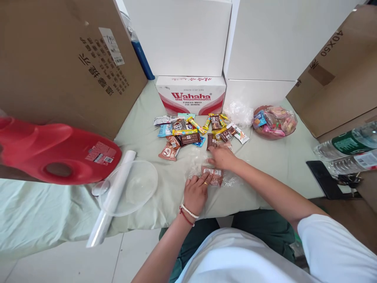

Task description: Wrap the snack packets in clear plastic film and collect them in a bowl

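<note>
My left hand (pixel 196 192) lies on the green cloth with its fingers resting on the left edge of a brown snack packet (pixel 217 177). Clear plastic wrap (pixel 193 167) spreads beneath and around that packet. Just above, my right hand (pixel 223 157) reaches in from the right, thumb and forefinger apart, the fingertips at the lower end of a dark brown wrapped bar (pixel 211 140). Its other fingers are partly hidden. Beyond both hands lies a loose pile of wrapped snacks: brown packets (pixel 168 151), yellow sticks (pixel 196 125), and cocoa bars (pixel 228 134).
A Wahaha carton (pixel 191 96) stands behind the snacks. Right of it are crumpled plastic (pixel 240 113) and a bowl of wrapped snacks (pixel 273 135). On the left are a red jug (pixel 73 147), a cling film roll (pixel 113 196) and a clear lid (pixel 147 184). Bottles (pixel 347 143) and a phone (pixel 322 179) lie right.
</note>
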`<state>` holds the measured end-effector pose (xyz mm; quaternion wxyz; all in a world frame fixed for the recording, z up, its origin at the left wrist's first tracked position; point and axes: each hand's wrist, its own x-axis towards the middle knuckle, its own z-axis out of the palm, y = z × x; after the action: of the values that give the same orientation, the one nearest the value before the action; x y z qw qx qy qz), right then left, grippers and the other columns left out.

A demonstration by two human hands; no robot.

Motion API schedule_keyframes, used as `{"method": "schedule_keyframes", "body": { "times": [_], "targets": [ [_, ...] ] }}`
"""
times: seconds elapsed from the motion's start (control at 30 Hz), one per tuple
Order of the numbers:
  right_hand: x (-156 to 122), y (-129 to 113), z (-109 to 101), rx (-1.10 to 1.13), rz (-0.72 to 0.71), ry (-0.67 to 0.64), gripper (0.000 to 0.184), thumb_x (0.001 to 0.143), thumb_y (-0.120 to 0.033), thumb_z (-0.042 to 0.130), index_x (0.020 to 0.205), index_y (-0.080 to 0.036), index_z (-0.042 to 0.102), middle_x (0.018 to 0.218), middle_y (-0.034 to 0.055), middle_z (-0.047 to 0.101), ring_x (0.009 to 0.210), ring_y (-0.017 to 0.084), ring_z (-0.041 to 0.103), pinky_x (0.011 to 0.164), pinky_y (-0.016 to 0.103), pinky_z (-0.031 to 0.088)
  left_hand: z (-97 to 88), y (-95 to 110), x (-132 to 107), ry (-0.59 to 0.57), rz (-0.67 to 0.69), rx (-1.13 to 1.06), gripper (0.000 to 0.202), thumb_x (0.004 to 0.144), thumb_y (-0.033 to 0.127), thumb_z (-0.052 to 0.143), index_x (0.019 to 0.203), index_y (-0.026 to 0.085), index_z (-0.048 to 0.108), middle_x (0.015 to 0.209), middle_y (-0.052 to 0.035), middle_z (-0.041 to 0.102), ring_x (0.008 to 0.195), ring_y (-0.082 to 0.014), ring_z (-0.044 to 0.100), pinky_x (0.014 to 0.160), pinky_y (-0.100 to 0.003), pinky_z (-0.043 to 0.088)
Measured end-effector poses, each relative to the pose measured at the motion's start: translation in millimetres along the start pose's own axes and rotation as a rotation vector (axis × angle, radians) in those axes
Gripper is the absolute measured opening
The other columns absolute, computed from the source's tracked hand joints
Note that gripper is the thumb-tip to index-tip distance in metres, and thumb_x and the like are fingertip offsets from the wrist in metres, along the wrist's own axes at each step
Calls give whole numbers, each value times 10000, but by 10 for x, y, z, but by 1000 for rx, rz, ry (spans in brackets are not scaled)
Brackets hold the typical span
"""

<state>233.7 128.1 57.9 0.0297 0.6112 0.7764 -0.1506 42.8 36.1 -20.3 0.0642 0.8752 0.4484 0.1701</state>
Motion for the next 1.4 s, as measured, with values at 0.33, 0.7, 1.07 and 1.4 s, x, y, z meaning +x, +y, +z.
{"method": "schedule_keyframes", "body": {
  "times": [0.33,0.7,1.07,1.4],
  "targets": [
    [-270,-116,3,254,-113,-98,258,968,-224,610,1169,-218,772,988,42,705,843,160,623,744,231,417,15,16,12,-13,-27,-39,427,975,140,473,1305,273,709,1309,-81,742,950,-277,598,768,-450,416],
    [-930,-300,693,30,-234,38,484,1045,-168,496,1484,-361,566,1141,75,600,1008,227,558,875,334,461,-70,-345,-90,286,-367,-743,341,868,152,419,879,237,750,996,-58,765,909,-202,692,869,-411,578],
    [-927,-399,694,-22,-246,47,462,1033,-165,458,1427,-314,650,1167,147,598,1075,308,521,883,424,468,-124,-107,584,102,-625,-185,682,800,426,720,1417,178,570,1677,-226,311,1572,-466,199,1198,-711,253],
    [-897,-387,664,122,-248,15,457,1033,-145,481,1412,-336,652,1204,117,586,1065,272,504,967,430,451,-368,-143,153,177,-628,-434,40,763,192,586,761,232,590,791,-16,621,769,-194,615,780,-354,536]
  ]
}}
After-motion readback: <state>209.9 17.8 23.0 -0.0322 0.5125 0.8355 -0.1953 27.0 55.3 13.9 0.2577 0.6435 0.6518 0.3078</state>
